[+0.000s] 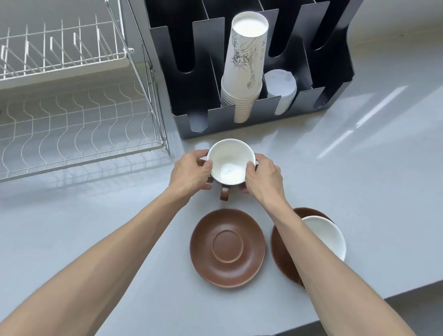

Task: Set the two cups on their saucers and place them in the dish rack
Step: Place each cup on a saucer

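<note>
Cup, white-lined brown ceramic [230,161], clasped by left hand [191,169] and right hand [263,181]: lower level onto empty brown saucer [227,247] at 6 o'clock, centred in its ring.

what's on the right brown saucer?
A white-lined ceramic cup sits on the right brown saucer. The right forearm covers the cup's near side, its handle and where the cup meets the saucer, so centring can't be judged.
</note>
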Demonstrator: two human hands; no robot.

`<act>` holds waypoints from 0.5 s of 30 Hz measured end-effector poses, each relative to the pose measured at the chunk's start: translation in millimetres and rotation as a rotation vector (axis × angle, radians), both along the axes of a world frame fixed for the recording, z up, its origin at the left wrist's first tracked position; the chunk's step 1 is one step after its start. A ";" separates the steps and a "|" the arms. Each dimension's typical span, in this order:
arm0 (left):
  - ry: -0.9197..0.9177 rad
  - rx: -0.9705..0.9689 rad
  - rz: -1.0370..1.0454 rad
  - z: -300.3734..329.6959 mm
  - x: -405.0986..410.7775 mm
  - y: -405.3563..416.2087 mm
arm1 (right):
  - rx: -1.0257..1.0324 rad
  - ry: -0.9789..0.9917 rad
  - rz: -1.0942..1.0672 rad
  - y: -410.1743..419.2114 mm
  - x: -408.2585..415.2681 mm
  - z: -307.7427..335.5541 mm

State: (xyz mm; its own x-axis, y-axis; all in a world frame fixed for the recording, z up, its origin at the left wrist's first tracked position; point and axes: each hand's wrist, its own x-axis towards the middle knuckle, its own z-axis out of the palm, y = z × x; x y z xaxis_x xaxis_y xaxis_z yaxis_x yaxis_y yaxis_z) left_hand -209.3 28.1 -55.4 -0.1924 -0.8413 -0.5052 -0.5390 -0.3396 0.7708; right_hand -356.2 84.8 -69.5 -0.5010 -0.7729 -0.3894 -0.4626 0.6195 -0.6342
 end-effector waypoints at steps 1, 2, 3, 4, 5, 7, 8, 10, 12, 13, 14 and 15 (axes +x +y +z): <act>-0.004 -0.006 0.000 -0.8 0.3 0.1 | 0.001 0.000 -0.001 -0.4 0.7 0.0; -0.008 -0.009 0.003 -2.2 0.6 0.0 | 0.000 0.000 -0.003 -0.3 1.6 -0.1; -0.011 -0.012 0.003 -2.8 0.7 0.6 | -0.001 0.001 -0.004 0.5 2.2 0.1; -0.014 -0.016 0.002 -3.4 0.6 1.1 | -0.004 0.004 -0.006 1.2 2.4 0.6; -0.016 -0.023 -0.002 -3.1 0.6 1.3 | -0.007 0.005 -0.011 1.7 2.6 1.9; -0.013 -0.041 -0.007 -1.0 1.5 2.2 | -0.016 0.007 -0.022 3.6 3.0 5.0; -0.009 -0.049 -0.009 0.7 1.9 2.9 | -0.019 0.011 -0.027 4.8 3.1 6.8; -0.007 -0.059 -0.018 6.1 3.3 5.6 | -0.034 0.013 -0.035 8.2 3.9 11.6; -0.003 -0.065 -0.020 12.2 6.2 10.9 | -0.050 0.014 -0.035 13.9 6.5 17.0; -0.001 -0.067 -0.019 15.2 7.6 13.6 | -0.054 0.017 -0.032 16.6 7.9 19.9; 0.000 -0.072 -0.017 17.4 9.0 16.3 | -0.059 0.018 -0.030 19.3 9.0 21.9; 0.003 -0.077 -0.017 19.8 11.2 20.1 | -0.063 0.019 -0.028 23.4 10.5 25.0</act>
State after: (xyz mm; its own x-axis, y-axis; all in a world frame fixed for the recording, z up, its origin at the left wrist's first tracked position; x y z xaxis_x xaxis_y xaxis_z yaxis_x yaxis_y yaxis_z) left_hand -198.1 48.2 -35.7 -0.2080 -0.8745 -0.4382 -0.5418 -0.2700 0.7960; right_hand -345.7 108.2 -44.5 -0.5299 -0.7808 -0.3310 -0.4579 0.5919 -0.6633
